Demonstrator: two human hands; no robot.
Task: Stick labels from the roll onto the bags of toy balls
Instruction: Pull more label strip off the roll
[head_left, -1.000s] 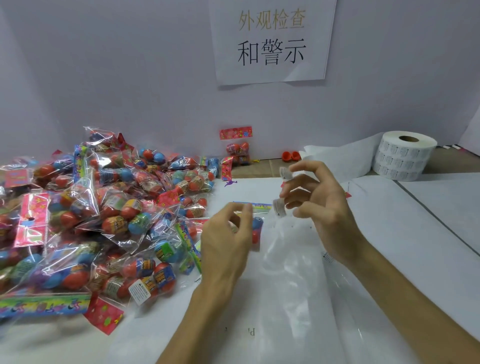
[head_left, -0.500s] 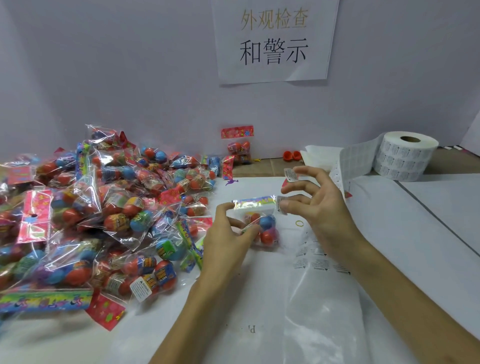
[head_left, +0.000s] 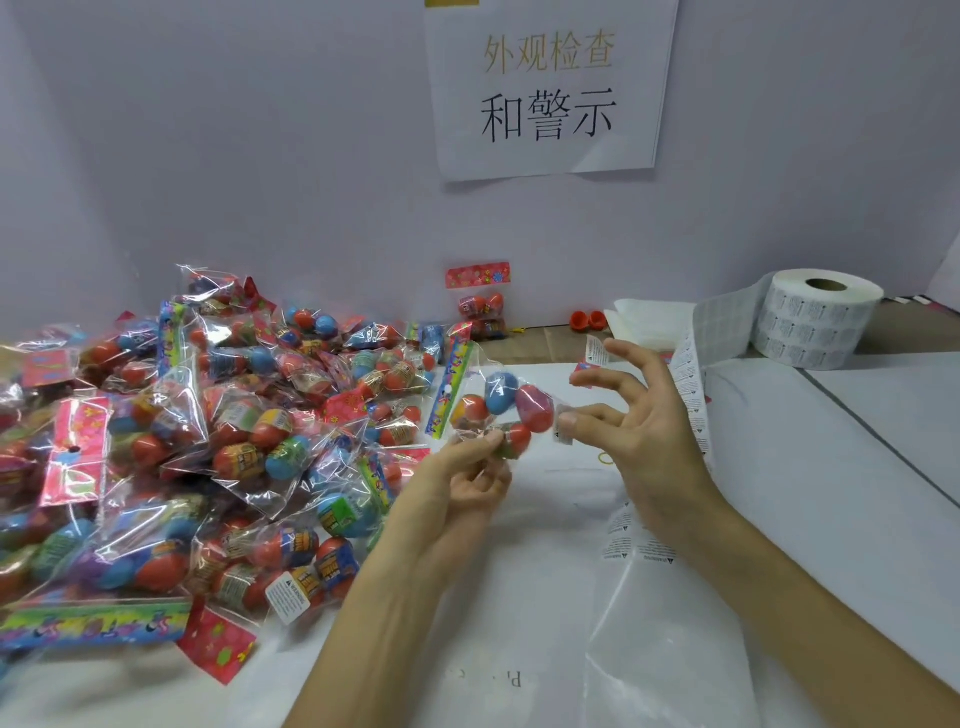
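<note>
- Cellophane bag of toy balls (head_left: 498, 410) is held up off the table (head_left: 831, 493) at centre frame. Blue, pink and red ones show through the film, and the striped header card (head_left: 444, 400) points to the upper left.
- Left hand (head_left: 457, 483), just below centre: thumb and fingers pinch the bag's lower edge. The grip is on film only, so the bag can probably swing.
- Right hand (head_left: 644, 436), right of centre: fingers spread and mostly straight, gripping nothing. One white label (head_left: 596, 354) hangs from the tip of the upper finger. A second label (head_left: 563, 434) sits on a lower fingertip, right at the bag's right side. Whether it touches the film: cannot tell.
- Label roll (head_left: 815, 317) stands at upper right, and its backing strip (head_left: 693, 400) trails down behind the right hand.
- Pile of bags (head_left: 208, 441) fills the left of the frame. One bag near the bottom, left of centre, already carries a warning label (head_left: 287, 597).
- Judged step: pressing the second label onto the held bag.
- To do it well:
  - Turn a flat stretch of film toward the fingertip, with a ball behind it as firm backing.
  - Lay one edge of the label first, then roll the finger across to keep wrinkles out.
  - The left pinch should draw the film taut, not bunch it.
- Risk: the spare label on the upper finger may catch the bag or fold on itself, so keep that finger lifted clear.
- The finished bag presumably goes to the pile at left.
</note>
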